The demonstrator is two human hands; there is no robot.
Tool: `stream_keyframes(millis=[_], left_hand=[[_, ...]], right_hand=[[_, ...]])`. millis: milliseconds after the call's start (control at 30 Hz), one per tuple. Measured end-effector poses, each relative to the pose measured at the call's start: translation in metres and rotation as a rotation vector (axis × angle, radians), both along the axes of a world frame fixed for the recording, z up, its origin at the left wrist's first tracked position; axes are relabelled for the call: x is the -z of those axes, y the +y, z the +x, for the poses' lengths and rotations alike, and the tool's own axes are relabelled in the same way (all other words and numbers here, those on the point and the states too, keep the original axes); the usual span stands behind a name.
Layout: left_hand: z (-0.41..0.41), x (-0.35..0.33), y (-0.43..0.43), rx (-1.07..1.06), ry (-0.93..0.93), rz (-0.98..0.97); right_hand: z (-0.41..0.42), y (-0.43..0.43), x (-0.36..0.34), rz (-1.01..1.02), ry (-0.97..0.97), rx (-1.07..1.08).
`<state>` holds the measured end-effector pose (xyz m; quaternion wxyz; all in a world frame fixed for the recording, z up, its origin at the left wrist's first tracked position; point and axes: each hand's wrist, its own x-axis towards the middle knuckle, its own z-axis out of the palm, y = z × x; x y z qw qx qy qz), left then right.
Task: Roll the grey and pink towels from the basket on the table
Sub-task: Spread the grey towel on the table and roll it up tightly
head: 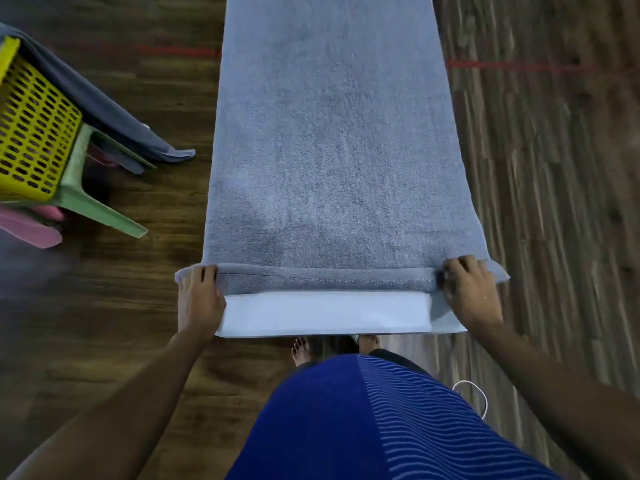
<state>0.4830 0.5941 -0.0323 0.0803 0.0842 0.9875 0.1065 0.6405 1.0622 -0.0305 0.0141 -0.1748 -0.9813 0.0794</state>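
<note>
Head view: your hands, left (199, 299) and right (472, 292), pinch the grey towel's (332, 150) folded near edge; roll it away evenly, keeping it tight

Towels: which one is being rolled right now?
The grey towel spread flat on the white table; both hands, left and right, grip its folded near edge. The others, dark grey and pink, hang at the yellow basket.
</note>
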Motion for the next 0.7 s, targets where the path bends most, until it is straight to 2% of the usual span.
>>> stream_keyframes(millis=[67,133,333,500,700], left_hand=[[0.008,0.001,0.002,0.024,-0.041,-0.043],[0.011,0.002,0.004,0.073,-0.06,-0.056],[-0.004,-0.007,0.008,0.128,-0.079,-0.035],[-0.009,-0.01,0.007,0.067,-0.091,-0.02],[-0.012,-0.016,0.008,0.122,-0.058,-0.08]], right_hand=[[0.009,-0.006,0.002,-0.004,-0.076,-0.13],[0.014,-0.011,0.004,-0.005,-0.146,-0.163],[0.007,-0.001,0.005,-0.031,-0.284,0.017],[0.006,0.006,0.001,-0.08,-0.221,0.005],[0.001,0.007,-0.002,-0.007,-0.172,-0.012]])
